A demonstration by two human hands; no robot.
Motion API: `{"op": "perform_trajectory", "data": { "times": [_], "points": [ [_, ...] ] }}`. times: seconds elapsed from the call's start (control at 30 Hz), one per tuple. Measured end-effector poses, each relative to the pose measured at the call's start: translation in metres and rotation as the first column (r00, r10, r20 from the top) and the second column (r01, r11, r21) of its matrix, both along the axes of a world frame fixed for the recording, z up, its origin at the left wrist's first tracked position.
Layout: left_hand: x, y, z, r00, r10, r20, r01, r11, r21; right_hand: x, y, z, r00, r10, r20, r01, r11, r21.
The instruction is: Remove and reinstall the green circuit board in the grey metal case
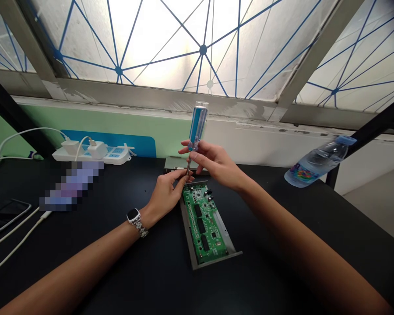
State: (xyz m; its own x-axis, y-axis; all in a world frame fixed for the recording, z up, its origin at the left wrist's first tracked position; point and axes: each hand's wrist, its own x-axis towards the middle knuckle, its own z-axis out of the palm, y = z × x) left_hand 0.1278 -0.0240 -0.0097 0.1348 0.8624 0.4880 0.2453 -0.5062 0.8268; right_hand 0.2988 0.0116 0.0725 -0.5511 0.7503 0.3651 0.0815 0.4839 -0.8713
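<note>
The right hand closes its fingers around the lower handle of an upright screwdriver, which has a clear blue-striped grip and a thin metal shaft. The left hand, fingers drawn narrow, pinches the shaft near its tip. The tip meets the far end of a green circuit board lying in a grey metal tray mid-table. A water bottle lies to the right and a power strip sits to the left.

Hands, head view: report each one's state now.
Left hand: closed, pinching the blue-and-clear plastic-handled screwdriver at its metal shaft.
Right hand: closed on that screwdriver's handle.
</note>
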Motion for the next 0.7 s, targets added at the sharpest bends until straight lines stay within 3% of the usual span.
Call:
{"op": "perform_trajectory", "data": {
  "times": [0.37,0.53,0.7],
  "points": [
    [0.0,0.0,0.001,1.0,-0.009,-0.006,0.009,0.999,-0.035,0.005,0.005,0.003,0.996,0.019,-0.088,-0.025,0.998,-0.066],
    [-0.001,-0.016,-0.002,0.966,0.099,-0.24,-0.091,0.995,0.044,0.004,0.006,0.0,0.994,-0.026,-0.104,0.022,0.999,-0.037],
    [0.002,-0.038,-0.01,0.874,0.085,-0.478,-0.133,0.989,-0.068,0.004,0.01,-0.005,0.99,-0.067,-0.124,0.064,0.997,-0.031]
  ]
}}
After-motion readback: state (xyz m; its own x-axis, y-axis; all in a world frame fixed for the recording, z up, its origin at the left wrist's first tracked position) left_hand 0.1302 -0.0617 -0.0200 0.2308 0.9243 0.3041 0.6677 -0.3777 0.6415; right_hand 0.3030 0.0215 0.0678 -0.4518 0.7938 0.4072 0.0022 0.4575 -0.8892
